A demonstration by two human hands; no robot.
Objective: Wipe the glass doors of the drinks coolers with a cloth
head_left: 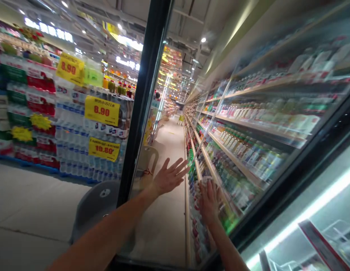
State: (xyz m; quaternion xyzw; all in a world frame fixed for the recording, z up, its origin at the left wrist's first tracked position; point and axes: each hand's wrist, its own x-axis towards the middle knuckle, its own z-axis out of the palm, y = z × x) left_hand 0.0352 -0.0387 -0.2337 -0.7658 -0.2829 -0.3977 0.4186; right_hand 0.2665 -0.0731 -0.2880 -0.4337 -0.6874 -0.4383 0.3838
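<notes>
A glass door with a black frame fills the middle of the view, showing an aisle and bottle shelves in the glass. My left hand is raised in front of the pane, its fingers spread, with nothing in it. Whether it touches the glass I cannot tell. Lower and to the right, my right hand presses a crumpled pale cloth against the pane. Its fingers lie over the cloth, partly hiding it.
A lit cooler opens at the lower right. Beyond the door's left edge stands a rounded grey object, perhaps a stool. Packs of bottled water are stacked at left, with yellow price signs.
</notes>
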